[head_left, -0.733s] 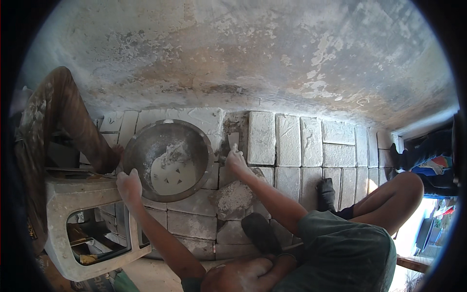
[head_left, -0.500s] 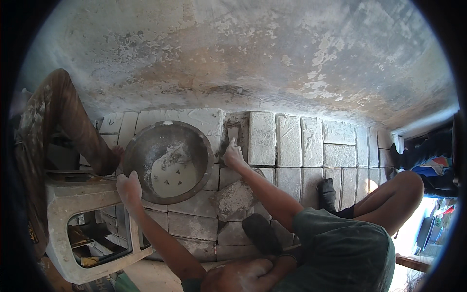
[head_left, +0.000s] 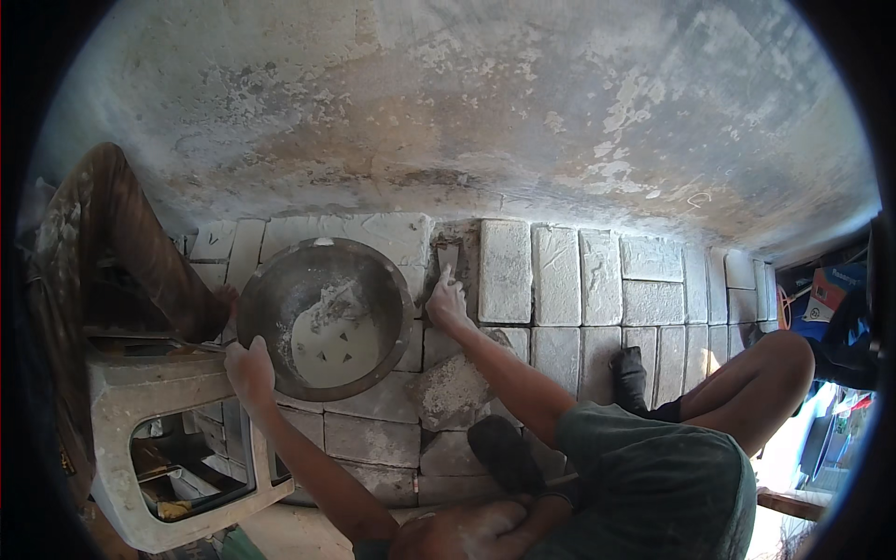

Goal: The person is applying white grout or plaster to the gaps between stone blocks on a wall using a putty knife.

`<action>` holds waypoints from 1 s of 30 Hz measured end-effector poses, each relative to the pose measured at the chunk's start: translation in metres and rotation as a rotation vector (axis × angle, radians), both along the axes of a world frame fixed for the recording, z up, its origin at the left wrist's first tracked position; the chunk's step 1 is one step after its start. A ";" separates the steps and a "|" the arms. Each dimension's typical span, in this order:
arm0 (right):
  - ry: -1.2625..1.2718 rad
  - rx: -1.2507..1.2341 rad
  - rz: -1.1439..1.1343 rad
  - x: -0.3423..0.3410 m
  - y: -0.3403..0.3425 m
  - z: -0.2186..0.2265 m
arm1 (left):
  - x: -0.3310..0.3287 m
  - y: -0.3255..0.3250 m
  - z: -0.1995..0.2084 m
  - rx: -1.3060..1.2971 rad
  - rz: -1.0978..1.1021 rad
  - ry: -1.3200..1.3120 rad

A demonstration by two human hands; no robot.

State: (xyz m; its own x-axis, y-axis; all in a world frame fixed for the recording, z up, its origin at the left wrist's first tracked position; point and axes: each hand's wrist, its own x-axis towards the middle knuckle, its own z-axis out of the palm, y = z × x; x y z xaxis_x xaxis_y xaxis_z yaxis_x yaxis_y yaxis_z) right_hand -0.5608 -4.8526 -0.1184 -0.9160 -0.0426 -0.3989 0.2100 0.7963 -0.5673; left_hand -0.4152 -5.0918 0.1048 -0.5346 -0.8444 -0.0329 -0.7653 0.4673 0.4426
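My left hand (head_left: 250,371) is closed at the left rim of a round grey basin (head_left: 378,373). Whitish wet paste (head_left: 329,343) lies in the basin, with several small dark triangular marks showing in it. My right hand (head_left: 448,306) is closed around a small scraper (head_left: 449,254), its pale flat blade pointing toward the wall. The blade is in a dark gap between the pale blocks, beside a whitish rectangular block (head_left: 505,271). The scraper's handle is mostly hidden by my fingers.
A flaking plaster wall (head_left: 448,112) rises beyond the row of blocks (head_left: 602,299). At left stand a dusty plastic stool (head_left: 112,420) and another person's bent leg (head_left: 154,252). A rough rubble chunk (head_left: 453,392) lies near my dark shoe (head_left: 504,453). Colourful items (head_left: 831,294) are at far right.
The whole view has shifted slightly, so the blocks and basin appear a little lower. Both hands keep nearly the same places and grips.
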 end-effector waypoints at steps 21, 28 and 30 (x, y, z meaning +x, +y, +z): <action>0.197 -0.015 0.074 -0.018 0.034 0.022 | -0.025 0.007 0.006 0.021 0.009 -0.065; 0.485 -0.084 0.349 0.012 0.056 0.121 | -0.053 0.010 0.023 -0.064 -0.084 -0.113; 0.529 -0.103 0.412 0.019 0.051 0.142 | -0.059 0.006 0.021 -0.155 -0.173 -0.066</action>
